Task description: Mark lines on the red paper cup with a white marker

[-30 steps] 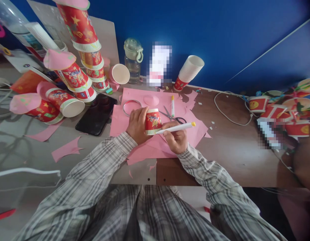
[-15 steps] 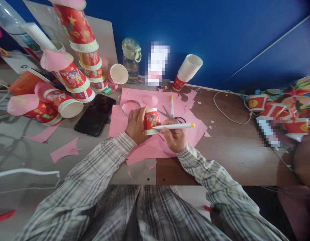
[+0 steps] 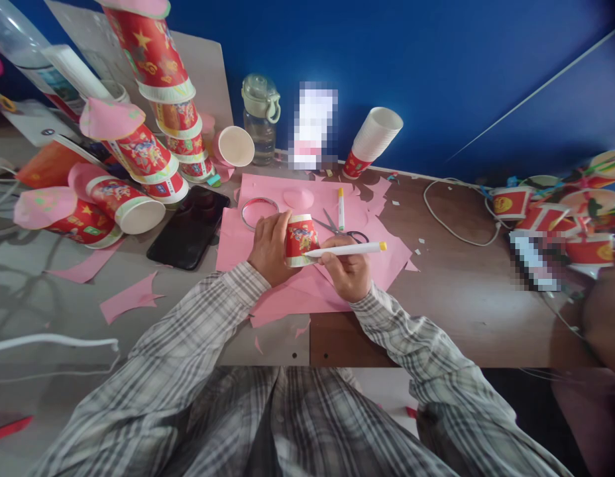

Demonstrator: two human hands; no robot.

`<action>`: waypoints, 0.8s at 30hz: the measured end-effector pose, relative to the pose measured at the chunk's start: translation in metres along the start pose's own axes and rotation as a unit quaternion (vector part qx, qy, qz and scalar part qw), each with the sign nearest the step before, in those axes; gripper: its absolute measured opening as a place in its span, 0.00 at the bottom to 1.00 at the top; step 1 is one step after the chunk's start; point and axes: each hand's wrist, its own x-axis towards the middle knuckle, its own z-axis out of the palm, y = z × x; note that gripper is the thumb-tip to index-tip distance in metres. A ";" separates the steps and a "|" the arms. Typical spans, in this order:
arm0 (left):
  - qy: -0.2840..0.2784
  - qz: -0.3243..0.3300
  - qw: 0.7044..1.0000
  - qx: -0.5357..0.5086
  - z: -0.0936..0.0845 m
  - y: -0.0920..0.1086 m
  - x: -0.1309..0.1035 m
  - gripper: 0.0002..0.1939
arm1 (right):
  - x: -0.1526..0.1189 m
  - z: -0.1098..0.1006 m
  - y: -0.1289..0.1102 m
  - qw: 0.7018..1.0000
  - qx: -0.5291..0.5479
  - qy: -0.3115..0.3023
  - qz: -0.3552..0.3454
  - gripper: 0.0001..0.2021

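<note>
My left hand (image 3: 270, 250) is wrapped round a red paper cup (image 3: 300, 233), which stands upside down, its white rim low. A white marker (image 3: 350, 250) with a yellow end is pinched in my right hand (image 3: 348, 273), its tip at the lower right of the cup's printed side. Pink paper sheets (image 3: 278, 301) lie under both hands. Behind the cup, a small pink paper cone (image 3: 298, 198) sits on the paper. Scissors (image 3: 357, 236) lie partly behind my right hand, near a second marker (image 3: 341, 209). A roll of tape (image 3: 259, 213) is by my left fingers.
Decorated cups (image 3: 138, 149), stacked and lying, crowd the left beside a black phone (image 3: 188, 226). A water bottle (image 3: 260, 122) and a leaning cup stack (image 3: 372, 142) stand along the blue wall. A white cable (image 3: 437, 222) and more cups (image 3: 551, 218) are on the right.
The marker and my right hand have shifted very slightly. My left hand keeps its hold on the cup, which has barely moved.
</note>
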 end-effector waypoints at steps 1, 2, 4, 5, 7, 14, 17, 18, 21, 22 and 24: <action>-0.001 0.000 1.000 0.000 0.000 0.000 0.000 0.43 | -0.001 0.001 0.002 1.000 0.010 -0.001 0.004 0.04; -0.001 0.000 1.000 -0.001 0.000 -0.001 0.000 0.42 | -0.001 0.002 0.004 1.000 0.019 -0.003 0.010 0.05; 0.002 0.003 1.000 -0.002 0.000 -0.001 0.000 0.42 | -0.002 0.002 0.006 0.999 0.031 -0.007 0.020 0.06; 0.004 0.005 1.000 -0.002 0.000 -0.001 0.000 0.42 | -0.003 0.002 0.007 0.999 0.032 -0.007 0.023 0.06; 0.005 0.008 1.000 -0.002 0.000 0.000 0.000 0.42 | -0.002 -0.001 0.006 1.000 0.018 -0.007 0.016 0.05; 0.004 0.011 1.000 -0.004 -0.001 0.000 0.000 0.41 | 0.001 -0.006 -0.001 1.000 -0.013 -0.022 -0.011 0.04; 0.003 0.002 1.000 -0.006 -0.001 0.000 0.000 0.42 | 0.001 -0.004 -0.001 1.000 -0.019 -0.006 -0.010 0.04; 0.002 0.001 1.000 -0.007 -0.001 0.000 0.000 0.42 | 0.001 -0.003 -0.001 1.000 -0.017 -0.004 -0.008 0.04; 0.003 0.004 1.000 -0.005 -0.001 0.001 0.001 0.42 | 0.000 -0.002 0.001 1.000 -0.003 -0.005 0.004 0.04; 0.005 0.005 1.000 -0.004 -0.001 0.001 0.001 0.41 | 0.000 -0.002 0.002 1.000 -0.002 -0.006 0.008 0.04; 0.007 0.008 1.000 -0.004 -0.001 0.001 0.000 0.41 | 0.000 -0.004 0.003 1.000 -0.003 -0.016 0.007 0.04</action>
